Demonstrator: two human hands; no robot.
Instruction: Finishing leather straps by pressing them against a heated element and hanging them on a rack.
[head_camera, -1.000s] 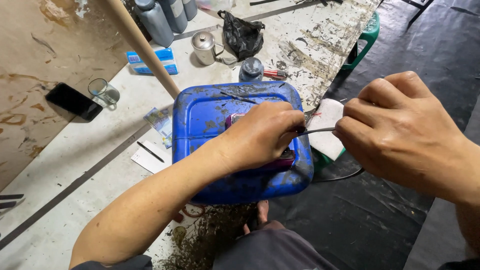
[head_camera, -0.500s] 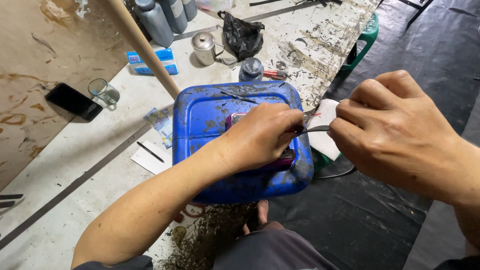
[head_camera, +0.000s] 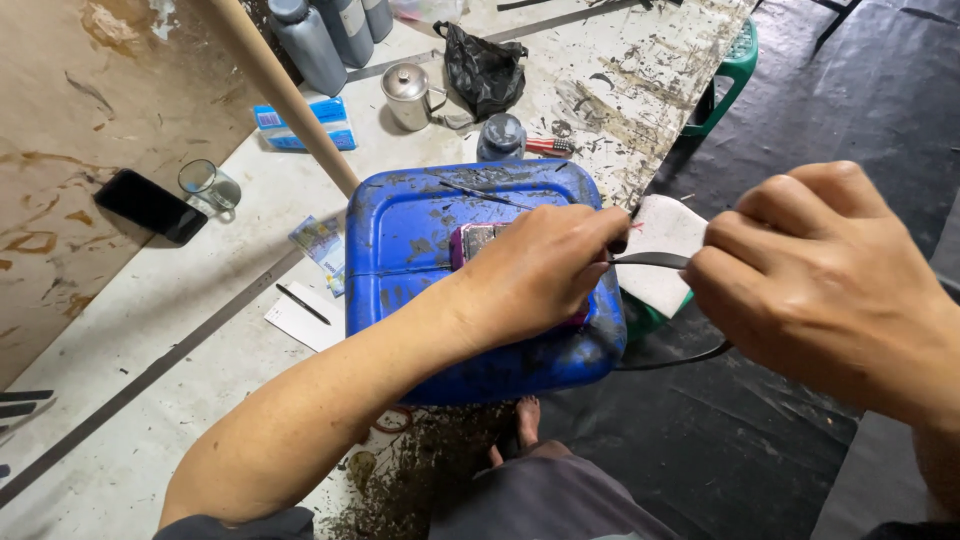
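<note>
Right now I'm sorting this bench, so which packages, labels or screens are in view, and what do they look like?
Phone: far left, flat black rectangle, screen dark.
Blue packet: beside the wooden pole, rectangular, blue with white.
Small printed packet: left of the blue container, bluish.
Paper slip: white, with a pen on it.

A stained white surface (head_camera: 150, 330) spreads left and far; black floor sheeting (head_camera: 860, 90) lies right, a green stool (head_camera: 738, 60) far.
</note>
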